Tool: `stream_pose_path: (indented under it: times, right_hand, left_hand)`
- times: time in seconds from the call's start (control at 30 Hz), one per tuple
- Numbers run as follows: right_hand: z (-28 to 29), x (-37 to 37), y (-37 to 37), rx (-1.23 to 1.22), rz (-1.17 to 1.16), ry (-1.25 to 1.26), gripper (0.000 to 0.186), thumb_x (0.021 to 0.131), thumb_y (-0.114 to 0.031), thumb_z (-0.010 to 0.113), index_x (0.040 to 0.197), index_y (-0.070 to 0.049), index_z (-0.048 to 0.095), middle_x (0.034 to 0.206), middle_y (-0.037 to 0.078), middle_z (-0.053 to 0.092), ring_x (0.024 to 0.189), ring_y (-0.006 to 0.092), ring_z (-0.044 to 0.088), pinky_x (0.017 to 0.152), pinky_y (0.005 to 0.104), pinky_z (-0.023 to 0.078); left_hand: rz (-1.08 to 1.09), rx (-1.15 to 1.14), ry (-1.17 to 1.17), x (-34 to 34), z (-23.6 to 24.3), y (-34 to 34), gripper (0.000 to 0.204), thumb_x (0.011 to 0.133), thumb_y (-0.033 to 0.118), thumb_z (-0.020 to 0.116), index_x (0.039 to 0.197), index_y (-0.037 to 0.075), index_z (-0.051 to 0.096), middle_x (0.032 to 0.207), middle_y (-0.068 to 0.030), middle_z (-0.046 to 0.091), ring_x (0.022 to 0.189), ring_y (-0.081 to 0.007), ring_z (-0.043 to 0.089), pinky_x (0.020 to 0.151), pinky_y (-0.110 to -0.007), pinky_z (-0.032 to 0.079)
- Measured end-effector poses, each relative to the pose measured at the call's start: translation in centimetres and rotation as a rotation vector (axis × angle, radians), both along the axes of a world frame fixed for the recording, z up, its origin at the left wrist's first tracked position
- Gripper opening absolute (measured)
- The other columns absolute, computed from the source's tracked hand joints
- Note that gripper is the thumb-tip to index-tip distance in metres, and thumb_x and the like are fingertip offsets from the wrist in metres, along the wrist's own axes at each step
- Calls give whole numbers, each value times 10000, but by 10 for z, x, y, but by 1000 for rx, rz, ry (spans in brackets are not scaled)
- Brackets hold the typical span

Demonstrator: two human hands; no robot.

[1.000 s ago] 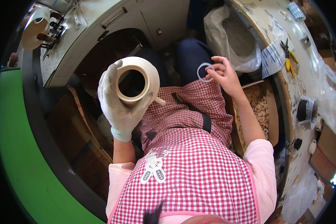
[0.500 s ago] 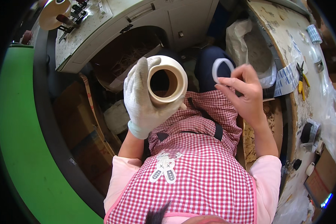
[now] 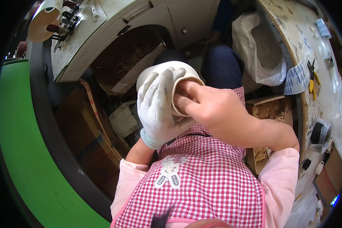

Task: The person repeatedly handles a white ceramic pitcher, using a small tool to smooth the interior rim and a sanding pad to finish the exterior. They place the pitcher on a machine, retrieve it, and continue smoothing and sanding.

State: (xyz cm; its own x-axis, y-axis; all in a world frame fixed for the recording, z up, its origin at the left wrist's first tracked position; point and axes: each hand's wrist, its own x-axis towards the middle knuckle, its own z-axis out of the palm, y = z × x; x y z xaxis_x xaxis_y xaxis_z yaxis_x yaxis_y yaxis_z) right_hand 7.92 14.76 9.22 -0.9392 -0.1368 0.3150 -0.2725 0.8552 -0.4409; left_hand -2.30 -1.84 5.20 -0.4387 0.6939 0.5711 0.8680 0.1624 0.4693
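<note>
at frame centre, gloved left hand (image 3: 157,110) wrapped in a closed grip around a white cup (image 3: 167,74), mouth tipped toward the chest, seemingly to steady it. bare right hand (image 3: 212,110) pressing fingers (image 3: 184,100) inside the rim; whether pinching anything, cannot tell. checked apron (image 3: 201,178) below.

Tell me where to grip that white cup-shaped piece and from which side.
Grip the white cup-shaped piece around its curved outer wall from the person's left, as the gloved left hand does. Its open mouth faces right, where the bare right hand has fingers inside, so leave that side alone.
</note>
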Motion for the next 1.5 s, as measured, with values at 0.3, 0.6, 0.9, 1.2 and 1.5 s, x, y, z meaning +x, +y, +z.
stream_pose_path:
  times: [0.3, 0.6, 0.9, 1.2, 1.5]
  right_hand:
    - [17, -21, 42, -32, 378, -244, 126, 788, -97, 708, 902, -42, 712, 812, 124, 724, 764, 319, 731, 677, 383, 588]
    - [-15, -8, 25, -223, -6, 56, 207, 953, -259, 709, 949, -53, 734, 892, 106, 717, 881, 283, 668, 815, 403, 501]
    - [2, 44, 113, -789, -439, 10, 401, 1092, -325, 562, 1067, 41, 725, 967, 42, 695, 868, 100, 598, 776, 249, 470]
    - [76, -100, 80, -139, -260, 386, 254, 973, -273, 681, 1011, -29, 744, 1012, 142, 707, 996, 318, 641, 887, 409, 492]
    - [111, -483, -41, 229, 22, 246, 463, 1004, -451, 548, 1076, -37, 741, 943, 182, 756, 867, 332, 747, 757, 455, 585]
  left_hand:
    - [-45, -64, -18, 2, 9, 4, 905, 657, 390, 927, 1375, -34, 575, 1294, -152, 693, 1208, -335, 661, 1097, -501, 467]
    - [-74, -30, -28, -21, 11, 21, 1011, 609, 280, 875, 1499, 19, 471, 1501, -195, 532, 1409, -350, 502, 1170, -526, 387]
    - [-246, 9, -1527, -34, -12, -16, 427, 1094, 360, 525, 1289, 5, 662, 1204, -120, 721, 1104, -202, 684, 940, -358, 562]
    - [-633, 539, -1919, -55, -88, -7, 828, 874, 211, 799, 1556, 0, 379, 1509, -169, 526, 1376, -288, 546, 1135, -477, 467]
    - [-771, 312, -2068, -60, -166, -2, 720, 810, 118, 817, 1453, -17, 520, 1338, -128, 659, 1233, -241, 625, 1070, -384, 483]
